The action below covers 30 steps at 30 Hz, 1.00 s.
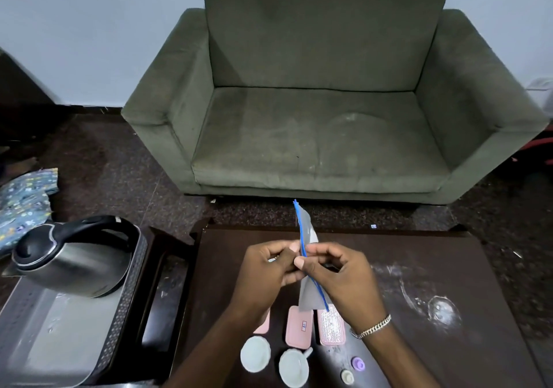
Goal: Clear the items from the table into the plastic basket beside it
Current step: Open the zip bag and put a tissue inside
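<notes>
Landmark: the dark table (419, 256).
Bag: a clear zip bag (309, 293) with a blue seal was held above the table's middle.
Left hand (269, 271): fingers pinched closed on the bag's top edge.
Right hand (338, 277): likewise pinched on the seal.
Basket (125, 307): left of the table, kettle (68, 256) inside.
Remaining: pink tiles (299, 326), toy cups (256, 354) at the table's near edge.
Risk: the thin bag could slip free if the pinch loosened.

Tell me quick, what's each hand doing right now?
Left hand: closed, pinching the zip bag at its blue strip.
Right hand: closed, pinching the same bag.
</notes>
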Available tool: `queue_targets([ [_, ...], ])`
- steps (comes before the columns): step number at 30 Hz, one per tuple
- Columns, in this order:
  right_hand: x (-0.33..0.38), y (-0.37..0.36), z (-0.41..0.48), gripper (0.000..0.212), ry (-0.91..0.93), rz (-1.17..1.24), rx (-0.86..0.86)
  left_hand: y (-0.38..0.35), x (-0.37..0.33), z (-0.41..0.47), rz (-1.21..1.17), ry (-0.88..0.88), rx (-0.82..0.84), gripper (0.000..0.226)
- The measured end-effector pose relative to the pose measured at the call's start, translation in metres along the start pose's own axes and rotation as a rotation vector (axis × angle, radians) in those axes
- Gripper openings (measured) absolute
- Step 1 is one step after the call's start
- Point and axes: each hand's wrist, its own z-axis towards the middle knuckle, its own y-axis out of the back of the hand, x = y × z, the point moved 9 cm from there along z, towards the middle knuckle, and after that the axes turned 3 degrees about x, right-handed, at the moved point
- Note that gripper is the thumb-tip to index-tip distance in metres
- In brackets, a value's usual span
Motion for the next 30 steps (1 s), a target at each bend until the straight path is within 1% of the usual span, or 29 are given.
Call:
queue_targets([
  [5,-0.006,0.005,0.0,0.01,-0.009,0.0,0.009,-0.001,0.009,0.003,0.012,0.039,-0.1,0.011],
  [9,-0.003,0.008,0.0,0.012,0.044,-0.044,0.031,-0.002,0.011,0.009,0.031,0.07,-0.11,0.01],
  [12,-0.003,0.011,0.001,0.015,0.034,-0.06,0.019,-0.002,0.011,0.011,0.073,0.062,-0.107,0.011],
  [14,-0.003,0.014,0.001,0.015,0.023,-0.08,0.001,-0.004,0.01,0.011,0.074,0.047,-0.093,0.012],
  [20,-0.003,0.012,0.004,0.015,0.0,-0.122,0.051,-0.003,0.009,0.011,0.051,0.038,-0.093,0.014],
  [24,-0.007,0.015,0.007,0.015,-0.028,-0.04,0.013,-0.003,0.005,0.011,0.065,0.021,-0.091,0.015],
  [27,-0.006,0.016,0.007,0.015,-0.014,-0.025,0.018,-0.005,-0.002,0.012,0.119,-0.016,-0.047,0.025],
  [30,-0.004,0.014,0.007,0.015,-0.007,0.001,0.027,-0.003,-0.005,0.014,0.105,-0.019,-0.031,0.031],
])
